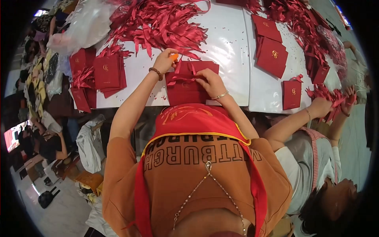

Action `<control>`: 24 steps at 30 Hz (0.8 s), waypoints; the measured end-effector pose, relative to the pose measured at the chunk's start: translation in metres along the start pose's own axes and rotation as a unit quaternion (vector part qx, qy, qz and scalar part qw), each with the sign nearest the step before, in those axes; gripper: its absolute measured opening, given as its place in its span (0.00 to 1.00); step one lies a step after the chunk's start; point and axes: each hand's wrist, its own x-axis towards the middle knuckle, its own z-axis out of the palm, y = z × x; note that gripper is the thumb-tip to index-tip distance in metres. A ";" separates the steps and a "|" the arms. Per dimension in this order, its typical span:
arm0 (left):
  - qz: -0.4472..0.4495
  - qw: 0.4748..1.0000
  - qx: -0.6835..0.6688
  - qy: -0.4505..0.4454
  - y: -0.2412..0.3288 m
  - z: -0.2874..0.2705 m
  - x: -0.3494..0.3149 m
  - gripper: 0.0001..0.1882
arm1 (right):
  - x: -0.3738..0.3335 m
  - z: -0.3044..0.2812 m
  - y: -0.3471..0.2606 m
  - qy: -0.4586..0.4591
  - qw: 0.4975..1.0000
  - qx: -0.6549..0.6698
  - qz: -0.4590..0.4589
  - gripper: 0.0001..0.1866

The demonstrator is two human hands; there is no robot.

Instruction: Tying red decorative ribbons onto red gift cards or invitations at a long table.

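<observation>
Lying flat on the white table (233, 47) just before the heap of red ribbons (158, 21), a light, creasable red paper bag (185, 85) under a threaded ribbon (179, 79), left hand (165, 60) pinching something small and orange, right hand (211, 82) pinching the bag's top edge — likely best gripped at stiffer folded rims.

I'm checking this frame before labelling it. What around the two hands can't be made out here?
- Head view: the orange thing at the left hand is mostly covered by the fingers.
- The right hand hides how the ribbon sits on the red paper bag.
- The bag's gold emblem is too small.
</observation>
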 end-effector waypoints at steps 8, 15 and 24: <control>0.053 0.988 0.065 -0.131 -0.003 0.004 0.005 0.14 | -0.001 0.007 0.004 0.020 0.999 0.012 -0.032 0.09; 0.007 0.969 0.216 -0.123 0.010 0.021 0.002 0.18 | -0.003 0.003 0.001 0.007 0.999 0.005 -0.038 0.08; 0.041 0.957 0.157 -0.240 0.020 0.031 -0.005 0.11 | -0.002 -0.008 -0.010 0.152 0.973 -0.125 -0.121 0.13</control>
